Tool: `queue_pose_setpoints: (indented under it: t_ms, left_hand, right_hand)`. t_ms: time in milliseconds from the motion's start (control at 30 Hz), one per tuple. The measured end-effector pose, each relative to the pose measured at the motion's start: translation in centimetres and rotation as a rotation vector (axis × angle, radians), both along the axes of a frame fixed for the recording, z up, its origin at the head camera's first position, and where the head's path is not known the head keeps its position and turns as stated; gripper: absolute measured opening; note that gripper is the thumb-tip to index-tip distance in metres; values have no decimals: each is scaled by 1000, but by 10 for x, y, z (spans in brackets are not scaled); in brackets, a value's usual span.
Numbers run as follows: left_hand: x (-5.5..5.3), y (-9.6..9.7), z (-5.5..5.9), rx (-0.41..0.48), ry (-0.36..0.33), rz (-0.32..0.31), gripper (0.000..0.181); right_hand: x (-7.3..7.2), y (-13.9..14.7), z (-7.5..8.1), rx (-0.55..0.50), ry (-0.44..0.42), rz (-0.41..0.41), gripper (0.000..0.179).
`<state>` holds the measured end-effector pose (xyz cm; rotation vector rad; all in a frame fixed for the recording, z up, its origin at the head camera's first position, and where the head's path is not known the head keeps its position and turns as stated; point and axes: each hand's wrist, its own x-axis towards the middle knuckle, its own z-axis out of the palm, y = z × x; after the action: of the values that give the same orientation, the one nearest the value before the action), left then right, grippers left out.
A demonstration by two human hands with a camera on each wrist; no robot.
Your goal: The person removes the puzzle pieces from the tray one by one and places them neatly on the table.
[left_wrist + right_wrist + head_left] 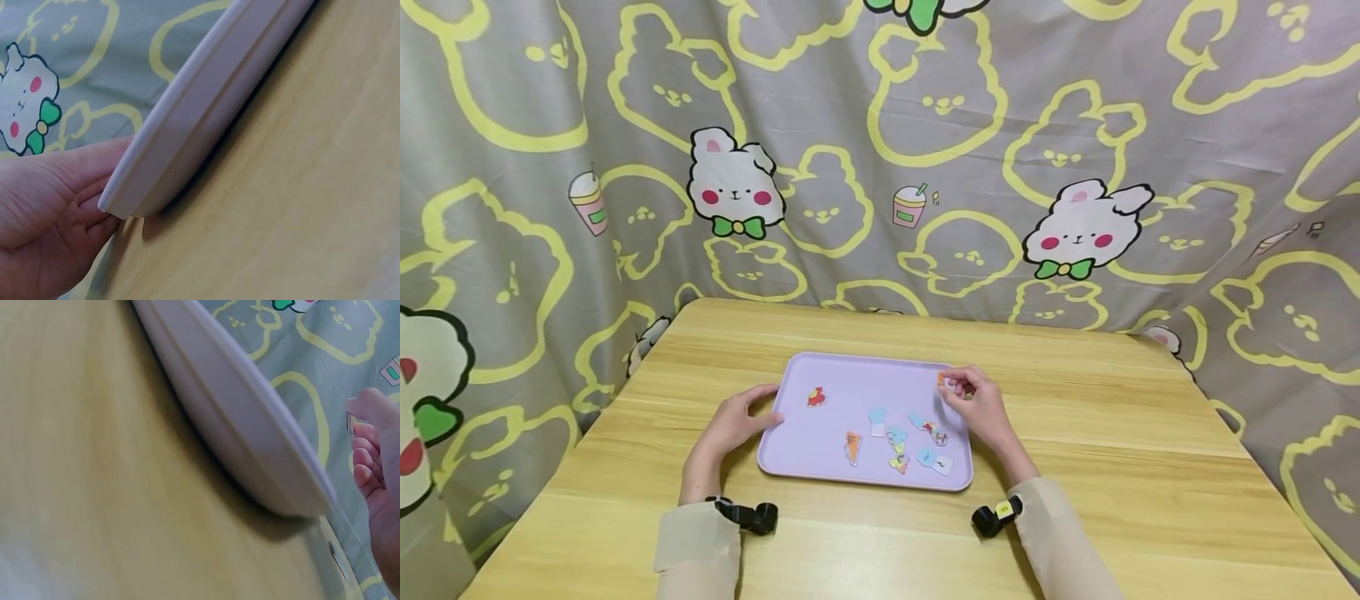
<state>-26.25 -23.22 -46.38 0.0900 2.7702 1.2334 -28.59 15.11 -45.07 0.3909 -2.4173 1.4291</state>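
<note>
A lilac tray lies on the table with several small flat picture pieces on it. My left hand holds the tray's left rim, its thumb over the edge. Above the tray's far right corner, my right hand pinches a small flat piece with some orange on it, mostly hidden by the fingers. In the right wrist view this piece shows edge-on at the fingertips. A red piece lies far left, an orange piece near the front, and a blue-and-white piece front right.
More pieces, such as a pale blue one and a blue-and-yellow one, lie close together on the tray's right half. A wooden table carries the tray. Behind it hangs a grey patterned curtain.
</note>
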Motion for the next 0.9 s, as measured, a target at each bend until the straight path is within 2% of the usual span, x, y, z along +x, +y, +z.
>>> queue_pose_setpoints:
  t_ms: [167,633,733,900]
  left_hand:
    - [1,0,0,0,-3,5,58]
    - [-1,-2,-2,-20,24,-13,56]
    - [-1,-2,-2,-19,24,-15,56]
    - [-3,-3,-2,-16,23,-17,56]
  right_hand:
    - [6,9,6,3,15,-11,22]
    - [7,35,3,39,14,-42,24]
    - [-3,44,-11,44,25,-46,24]
    - [-9,52,-19,63,1,-68,24]
